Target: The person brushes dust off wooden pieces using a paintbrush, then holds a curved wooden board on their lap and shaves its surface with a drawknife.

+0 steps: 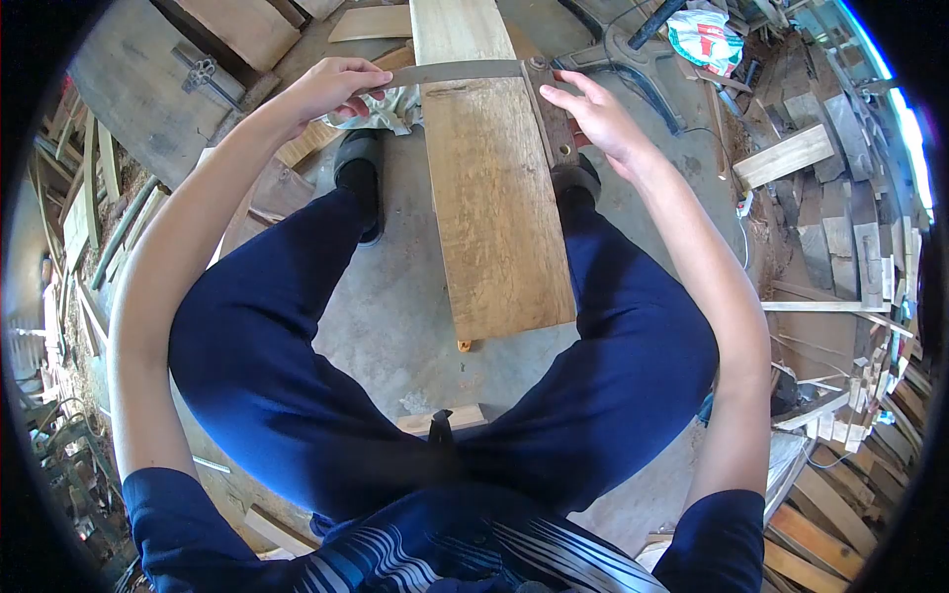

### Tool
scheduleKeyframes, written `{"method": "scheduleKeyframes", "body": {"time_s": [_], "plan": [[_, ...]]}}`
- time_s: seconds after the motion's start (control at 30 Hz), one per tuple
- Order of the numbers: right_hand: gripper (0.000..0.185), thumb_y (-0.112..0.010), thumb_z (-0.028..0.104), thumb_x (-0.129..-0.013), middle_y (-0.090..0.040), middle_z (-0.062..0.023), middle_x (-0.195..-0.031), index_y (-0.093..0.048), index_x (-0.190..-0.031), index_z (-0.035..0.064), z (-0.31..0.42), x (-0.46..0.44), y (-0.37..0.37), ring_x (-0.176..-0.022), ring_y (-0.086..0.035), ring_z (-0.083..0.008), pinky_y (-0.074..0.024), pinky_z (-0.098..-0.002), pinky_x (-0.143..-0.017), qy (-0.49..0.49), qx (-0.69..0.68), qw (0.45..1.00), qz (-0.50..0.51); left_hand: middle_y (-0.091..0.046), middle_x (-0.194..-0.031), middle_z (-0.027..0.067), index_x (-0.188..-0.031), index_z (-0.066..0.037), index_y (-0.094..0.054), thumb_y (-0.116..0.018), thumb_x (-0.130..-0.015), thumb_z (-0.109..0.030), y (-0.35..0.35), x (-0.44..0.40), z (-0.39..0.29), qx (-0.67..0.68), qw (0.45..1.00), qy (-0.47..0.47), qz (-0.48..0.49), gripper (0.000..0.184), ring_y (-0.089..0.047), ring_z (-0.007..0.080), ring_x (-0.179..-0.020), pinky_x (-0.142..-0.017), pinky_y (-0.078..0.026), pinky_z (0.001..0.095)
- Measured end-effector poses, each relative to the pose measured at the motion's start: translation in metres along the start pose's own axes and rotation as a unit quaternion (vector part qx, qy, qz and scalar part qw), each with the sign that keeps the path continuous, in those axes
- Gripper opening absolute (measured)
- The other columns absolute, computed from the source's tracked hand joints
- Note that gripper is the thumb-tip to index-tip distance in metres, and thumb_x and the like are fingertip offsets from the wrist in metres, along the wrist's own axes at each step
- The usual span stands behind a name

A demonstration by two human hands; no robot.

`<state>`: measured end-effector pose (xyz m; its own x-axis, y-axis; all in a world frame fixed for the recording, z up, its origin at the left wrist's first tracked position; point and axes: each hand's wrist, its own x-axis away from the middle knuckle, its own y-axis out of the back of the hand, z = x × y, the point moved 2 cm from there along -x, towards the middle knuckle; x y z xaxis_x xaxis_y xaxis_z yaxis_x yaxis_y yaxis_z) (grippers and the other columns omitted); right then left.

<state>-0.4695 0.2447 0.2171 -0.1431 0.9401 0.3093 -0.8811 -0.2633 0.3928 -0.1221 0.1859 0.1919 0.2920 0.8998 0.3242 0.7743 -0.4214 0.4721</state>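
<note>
A long wooden board (499, 217) extends away from me between my legs. Across it lies the thin metal blade of a square (455, 71), whose darker stock (556, 119) runs along the board's right edge. My left hand (346, 87) pinches the blade's left end between thumb and fingers, just off the board's left side. Beside the corner where blade and stock meet is my right hand (593, 111), its thumb and fingers spread apart and nothing gripped between them.
Scrap wood (786, 158) is piled along the right side. A dark metal frame (633, 59) stands at the upper right near a white bag (705, 42). Large panels (148, 89) lie at the upper left. A small wood piece (443, 419) lies on the floor below the board.
</note>
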Motion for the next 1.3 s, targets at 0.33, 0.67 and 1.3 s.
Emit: {"method": "scheduleKeyframes", "body": {"time_s": [0.33,0.67,1.3], "plan": [[0.076,-0.066,0.052,-0.095,-0.066,-0.0084,-0.120,-0.042,-0.152,0.0076,-0.0042,-0.0030,0.0010,-0.091,-0.065,-0.0144,-0.0511,-0.0307,-0.076,0.009,0.008,1.000,-0.009,-0.071,-0.093,-0.0002,-0.110,-0.008,-0.072,-0.066,-0.098,-0.041,-0.0005,0.0001,0.0003,0.004,1.000,-0.002,-0.002,0.035,-0.065,0.0088,-0.076,-0.065,-0.048,0.0225],[0.073,-0.065,0.051,-0.096,-0.067,-0.0084,-0.118,-0.043,-0.151,0.0089,-0.0019,-0.0011,0.0008,-0.092,-0.066,-0.0134,-0.0517,-0.0299,-0.076,0.007,0.012,1.000,-0.006,-0.071,-0.093,-0.0003,-0.110,-0.009,-0.072,-0.066,-0.098,-0.043,-0.0001,0.0001,0.0005,0.004,1.000,-0.002,-0.007,0.037,-0.065,0.0090,-0.077,-0.066,-0.049,0.0236],[0.071,-0.065,0.051,-0.095,-0.066,-0.0089,-0.118,-0.045,-0.149,0.0088,-0.0023,-0.0012,0.0011,-0.097,-0.065,-0.0145,-0.0514,-0.0307,-0.078,0.008,0.012,1.000,-0.002,-0.069,-0.091,-0.0025,-0.107,-0.010,-0.070,-0.064,-0.099,-0.042,-0.0019,0.0033,-0.0040,-0.004,1.000,0.003,-0.002,0.033,-0.063,0.0079,-0.076,-0.072,-0.048,0.0237]]}}
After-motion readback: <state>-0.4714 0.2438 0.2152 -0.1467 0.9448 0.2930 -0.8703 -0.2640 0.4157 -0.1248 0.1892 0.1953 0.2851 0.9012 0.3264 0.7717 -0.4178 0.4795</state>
